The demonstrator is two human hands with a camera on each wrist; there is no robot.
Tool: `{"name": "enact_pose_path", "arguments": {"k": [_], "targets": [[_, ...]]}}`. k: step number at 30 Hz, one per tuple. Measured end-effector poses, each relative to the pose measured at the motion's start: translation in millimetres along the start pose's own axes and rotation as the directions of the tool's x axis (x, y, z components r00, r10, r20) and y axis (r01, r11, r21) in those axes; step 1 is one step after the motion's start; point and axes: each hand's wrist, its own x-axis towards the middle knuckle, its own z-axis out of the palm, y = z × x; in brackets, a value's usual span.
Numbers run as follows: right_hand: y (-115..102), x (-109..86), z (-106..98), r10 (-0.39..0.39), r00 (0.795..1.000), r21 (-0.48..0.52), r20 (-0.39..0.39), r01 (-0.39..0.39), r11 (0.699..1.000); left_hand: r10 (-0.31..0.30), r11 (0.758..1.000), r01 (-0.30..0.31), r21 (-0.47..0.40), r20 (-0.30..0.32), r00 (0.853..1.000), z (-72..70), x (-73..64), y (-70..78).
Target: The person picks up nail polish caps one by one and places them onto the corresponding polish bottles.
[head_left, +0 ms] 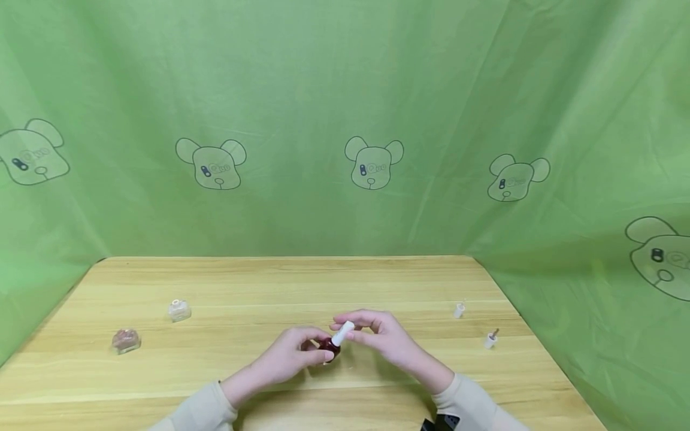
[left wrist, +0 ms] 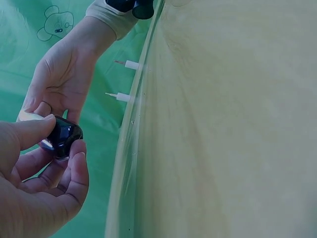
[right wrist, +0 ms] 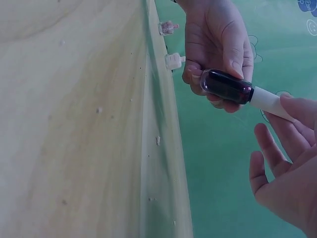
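Left hand (head_left: 288, 357) is pinching a small dark-red glossy glass bottle (head_left: 329, 347) by its body, thumb on one side, fingers curling round the other; right hand (head_left: 385, 339) is pinching a long white plastic cap (head_left: 344, 333) between thumb and index finger, its other fingers hanging loosely curved and apart from the cap. Bottle is sitting between both hands over the near middle of the pale wood worktop (head_left: 269, 287), tilting, cap end pointing up toward the right hand; dark collar is showing between cap and body, can't tell how tightly the cap is seated. Handling guess: bottle is likely being light but dense for its size, stiff, smooth and slippery on its rounded sides, fragile if dropped, likely carrying liquid, so upright is safer. Best hold: body across its widest sides with pads of thumb and fingers, cap along its sides, turning rather than bending at the neck. Small clear squarish glass bottle (head_left: 179, 310) and small pinkish squarish glass bottle (head_left: 126, 340) are standing well to the left; white cap with pale brush (head_left: 459, 310) and white cap with reddish-brown brush (head_left: 490, 342) are resting well to the right
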Motion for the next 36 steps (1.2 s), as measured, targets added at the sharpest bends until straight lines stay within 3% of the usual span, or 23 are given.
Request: {"name": "enact_pose_path", "arguments": {"k": [8, 18, 25, 36], "targets": [[-2.5, 0.9, 3.2, 0.089, 0.992, -0.05, -0.088, -0.094, 0.994, -0.002, 1.0, 0.002, -0.001, 0.002, 1.0, 1.2, 0.0, -1.8], [-4.1, -1.3, 8.3, 0.102, 0.981, -0.055, -0.162, -0.112, 0.992, 0.011, 1.0, -0.01, 0.013, -0.018, 1.0, 3.5, -1.3, 0.2], [-3.6, -1.7, 12.7, 0.099, 0.973, -0.003, -0.207, -0.102, 0.995, 0.035, 0.998, -0.032, 0.062, -0.034, 0.999, 6.7, -1.7, -0.2], [-6.4, -5.1, 25.1, 0.069, 0.945, -0.03, -0.32, -0.082, 0.996, 0.045, 0.998, -0.044, 0.037, -0.032, 0.998, 9.5, -4.1, 4.6]]}}
